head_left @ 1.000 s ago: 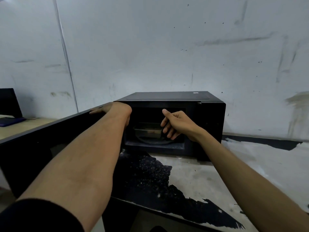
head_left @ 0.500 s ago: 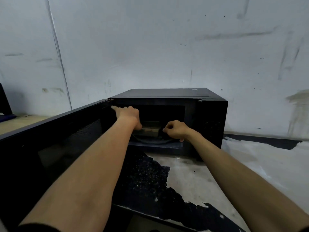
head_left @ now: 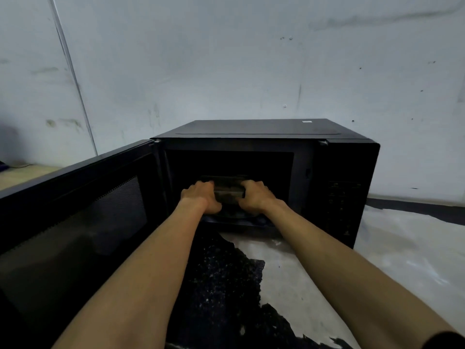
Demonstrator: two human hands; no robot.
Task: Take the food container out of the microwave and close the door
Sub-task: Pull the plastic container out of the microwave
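Inside the microwave [head_left: 256, 132], whose door [head_left: 75, 210] stands wide open, the left hand [head_left: 201, 196] and right hand [head_left: 256, 196] clasp the food container [head_left: 229, 190] from both sides, probably to lift it level.

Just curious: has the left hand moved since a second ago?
Yes. The left hand left the door edge and went into the microwave, onto the container.

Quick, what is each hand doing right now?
Left hand: closed on the food container, left side.
Right hand: closed on its right side.
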